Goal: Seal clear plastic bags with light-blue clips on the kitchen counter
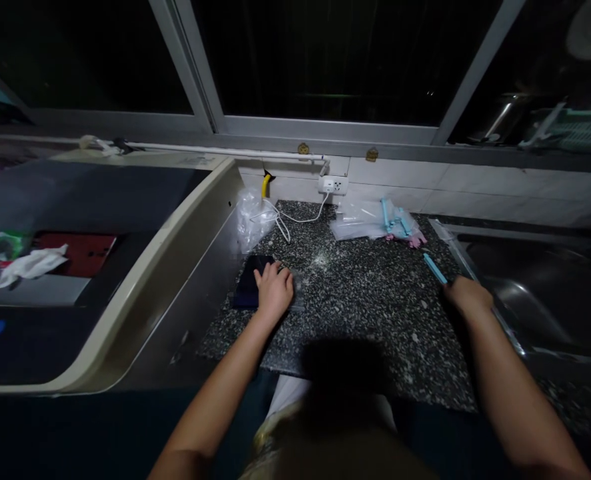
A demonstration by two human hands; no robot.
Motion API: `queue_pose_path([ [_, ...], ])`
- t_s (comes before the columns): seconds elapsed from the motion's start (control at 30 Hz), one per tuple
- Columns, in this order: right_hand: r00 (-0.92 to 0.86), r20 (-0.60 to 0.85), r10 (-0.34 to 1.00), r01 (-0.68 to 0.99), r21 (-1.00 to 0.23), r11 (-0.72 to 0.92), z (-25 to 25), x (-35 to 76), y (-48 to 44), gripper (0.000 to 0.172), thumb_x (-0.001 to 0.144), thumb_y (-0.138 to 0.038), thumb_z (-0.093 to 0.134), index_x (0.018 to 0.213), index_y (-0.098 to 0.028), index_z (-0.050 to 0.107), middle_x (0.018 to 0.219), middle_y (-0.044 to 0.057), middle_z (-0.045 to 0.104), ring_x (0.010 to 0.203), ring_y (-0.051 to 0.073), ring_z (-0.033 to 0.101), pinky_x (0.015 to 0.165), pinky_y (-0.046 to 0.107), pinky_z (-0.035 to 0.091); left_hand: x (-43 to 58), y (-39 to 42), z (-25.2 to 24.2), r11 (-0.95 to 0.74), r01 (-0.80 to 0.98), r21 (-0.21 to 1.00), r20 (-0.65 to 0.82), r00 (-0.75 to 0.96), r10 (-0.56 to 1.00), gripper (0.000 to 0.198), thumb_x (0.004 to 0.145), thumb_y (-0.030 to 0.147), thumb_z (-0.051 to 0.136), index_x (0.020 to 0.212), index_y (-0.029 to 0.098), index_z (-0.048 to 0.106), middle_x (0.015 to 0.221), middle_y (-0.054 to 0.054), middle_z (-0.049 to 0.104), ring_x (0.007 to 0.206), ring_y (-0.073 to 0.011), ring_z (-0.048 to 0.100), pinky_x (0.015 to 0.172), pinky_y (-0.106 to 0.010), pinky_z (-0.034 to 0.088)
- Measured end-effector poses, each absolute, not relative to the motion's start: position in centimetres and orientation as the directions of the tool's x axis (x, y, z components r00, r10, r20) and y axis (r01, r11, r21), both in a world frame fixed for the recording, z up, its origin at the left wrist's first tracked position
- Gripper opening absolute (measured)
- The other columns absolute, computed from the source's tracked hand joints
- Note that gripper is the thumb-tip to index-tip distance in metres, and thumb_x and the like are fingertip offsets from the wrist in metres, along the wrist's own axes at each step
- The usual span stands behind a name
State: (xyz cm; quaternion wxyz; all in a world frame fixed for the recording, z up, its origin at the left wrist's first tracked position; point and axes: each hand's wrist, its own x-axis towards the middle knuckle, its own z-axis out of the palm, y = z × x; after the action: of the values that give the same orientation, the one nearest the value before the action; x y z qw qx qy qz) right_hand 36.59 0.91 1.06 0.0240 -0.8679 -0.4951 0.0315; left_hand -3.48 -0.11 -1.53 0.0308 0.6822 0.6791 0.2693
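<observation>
My left hand (275,291) lies with its fingers spread on a dark navy flat packet (248,283) and a strip of clear plastic at its right side. What the packet is, I cannot make out. Toward the right end of the speckled counter, my right hand (468,297) is closed round one end of a long, thin light-blue bag clip (434,268), which points away and to the left. Farther back lie clear plastic bags (358,221) with light-blue clips (395,219) and pink pieces (414,239) on them.
A metal sink (535,300) borders the counter (355,300) on the right. To the left stands a big cream-edged appliance (140,287). A white cable (305,220) runs from the wall socket (333,185) beside a crumpled clear bag (253,217).
</observation>
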Motion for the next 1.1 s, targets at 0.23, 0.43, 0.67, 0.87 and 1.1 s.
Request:
queue_pose_path([
  [0.23, 0.456, -0.024, 0.890, 0.890, -0.007, -0.456, 1.7, 35.1, 0.9, 0.030, 0.078, -0.027, 0.047, 0.091, -0.006, 0.064, 0.090, 0.023, 0.064, 0.084, 0.031, 0.063, 0.064, 0.035, 0.047, -2.0, 0.3, -1.5, -0.206, 0.410, 0.889, 0.231, -0.012, 0.973, 0.021, 0.080, 0.032, 0.044, 0.074, 0.017, 0.058, 0.086, -0.008, 0.065, 0.085, -0.0205, 0.060, 0.082, -0.036, 0.044],
  [0.43, -0.034, 0.295, 0.955, 0.855, -0.486, 0.181, 0.2, 29.2, -0.2, 0.025, 0.080, -0.035, 0.044, 0.080, -0.016, 0.059, 0.069, 0.005, 0.063, 0.058, 0.016, 0.056, 0.053, 0.025, 0.044, 0.9, 0.5, -1.5, -0.019, -0.088, 0.996, 0.039, 0.230, 0.972, 0.032, 0.070, 0.046, 0.057, 0.070, 0.015, 0.053, 0.057, 0.000, 0.060, 0.044, -0.0088, 0.051, 0.048, -0.021, 0.040],
  [0.67, -0.380, 0.490, 0.784, 0.738, -0.351, 0.577, -0.6, 23.8, -2.8, 0.019, 0.085, -0.030, 0.042, 0.085, -0.018, 0.058, 0.075, 0.006, 0.059, 0.070, 0.016, 0.056, 0.065, 0.027, 0.047, 2.4, 0.8, -1.1, 0.094, -0.226, 0.970, -0.052, 0.189, 0.981, 0.030, 0.065, 0.045, 0.059, 0.068, 0.015, 0.057, 0.050, 0.002, 0.056, 0.041, -0.0085, 0.045, 0.041, -0.020, 0.033],
  [0.87, -0.494, 0.515, 0.700, 0.745, -0.163, 0.647, -1.5, 23.7, -3.0, 0.020, 0.086, -0.027, 0.043, 0.089, -0.018, 0.060, 0.078, 0.008, 0.060, 0.073, 0.018, 0.056, 0.067, 0.030, 0.049, 2.3, 0.5, -1.7, 0.071, -0.189, 0.979, -0.033, 0.196, 0.980, 0.045, 0.066, 0.059, 0.053, 0.054, 0.015, 0.053, 0.044, 0.001, 0.051, 0.038, -0.0075, 0.040, 0.041, -0.022, 0.030],
  [1.1, -0.396, 0.615, 0.681, 0.692, -0.287, 0.662, -1.6, 23.6, -2.8, 0.016, 0.085, -0.024, 0.045, 0.090, -0.020, 0.060, 0.079, 0.007, 0.058, 0.075, 0.018, 0.056, 0.067, 0.032, 0.051, 3.0, 0.0, -1.8, 0.095, -0.237, 0.967, -0.069, 0.117, 0.991, 0.047, 0.059, 0.062, 0.057, 0.055, 0.016, 0.050, 0.043, 0.004, 0.046, 0.040, -0.0065, 0.038, 0.042, -0.021, 0.028],
])
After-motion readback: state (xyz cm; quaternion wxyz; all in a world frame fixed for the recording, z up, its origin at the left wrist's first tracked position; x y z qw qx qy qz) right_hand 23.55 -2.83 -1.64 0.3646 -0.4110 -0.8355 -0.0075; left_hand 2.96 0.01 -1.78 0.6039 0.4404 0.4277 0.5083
